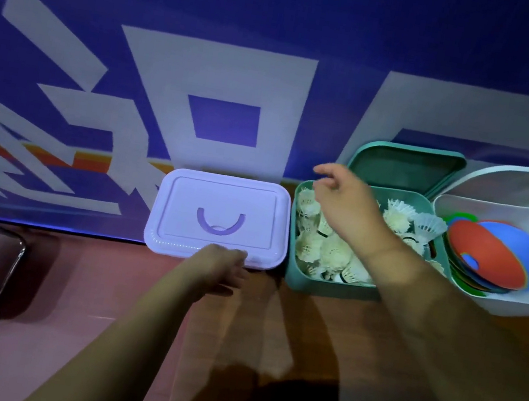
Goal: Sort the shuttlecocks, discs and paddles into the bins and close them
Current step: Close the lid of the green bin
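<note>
Three bins are lined up against a blue wall. The lilac bin on the left is already covered by its lid, and no paddles are seen; they are presumably shut inside it. The left hand is laid against the lid's near edge with the fingers fairly straight and nothing gripped, probably to press the lid home or steady the bin. The green bin in the middle is filled with white shuttlecocks and left uncovered. Its green lid is propped upright behind it, within reach for closing. The right hand is held over this bin, fingers loosely spread and empty, seemingly aimed at that lid. Coloured discs are stacked in the white bin on the right, whose white lid is likewise propped behind it.
</note>
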`<state>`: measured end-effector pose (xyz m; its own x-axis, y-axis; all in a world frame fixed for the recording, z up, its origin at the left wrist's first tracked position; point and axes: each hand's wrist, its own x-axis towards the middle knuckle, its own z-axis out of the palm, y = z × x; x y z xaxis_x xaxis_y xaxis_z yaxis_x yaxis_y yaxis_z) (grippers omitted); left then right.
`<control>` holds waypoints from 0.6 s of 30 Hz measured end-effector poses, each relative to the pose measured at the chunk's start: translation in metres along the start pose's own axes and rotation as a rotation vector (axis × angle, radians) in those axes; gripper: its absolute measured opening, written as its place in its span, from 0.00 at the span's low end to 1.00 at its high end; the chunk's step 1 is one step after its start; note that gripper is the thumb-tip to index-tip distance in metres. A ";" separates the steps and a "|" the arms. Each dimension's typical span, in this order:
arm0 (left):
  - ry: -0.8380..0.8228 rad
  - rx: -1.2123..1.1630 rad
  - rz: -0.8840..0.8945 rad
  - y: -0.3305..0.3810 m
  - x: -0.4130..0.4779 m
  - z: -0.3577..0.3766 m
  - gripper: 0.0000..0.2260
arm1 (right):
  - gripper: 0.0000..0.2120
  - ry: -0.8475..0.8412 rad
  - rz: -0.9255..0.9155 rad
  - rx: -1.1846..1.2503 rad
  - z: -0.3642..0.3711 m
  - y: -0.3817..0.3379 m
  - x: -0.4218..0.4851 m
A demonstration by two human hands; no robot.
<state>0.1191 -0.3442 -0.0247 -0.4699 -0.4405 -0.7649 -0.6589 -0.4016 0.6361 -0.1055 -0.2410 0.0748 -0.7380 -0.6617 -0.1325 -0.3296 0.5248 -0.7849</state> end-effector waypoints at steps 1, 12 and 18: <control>-0.011 -0.009 0.032 0.011 0.000 0.010 0.12 | 0.17 0.047 0.019 0.009 -0.018 0.004 0.007; 0.095 0.138 0.174 0.065 0.003 0.109 0.11 | 0.24 0.076 0.034 -0.364 -0.131 0.060 0.074; 0.173 0.069 0.223 0.055 0.000 0.134 0.13 | 0.16 0.007 -0.019 -0.390 -0.142 0.072 0.085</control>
<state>0.0045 -0.2591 -0.0039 -0.5042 -0.6449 -0.5744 -0.5920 -0.2262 0.7736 -0.2752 -0.1831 0.0926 -0.7327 -0.6708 -0.1150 -0.5417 0.6771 -0.4981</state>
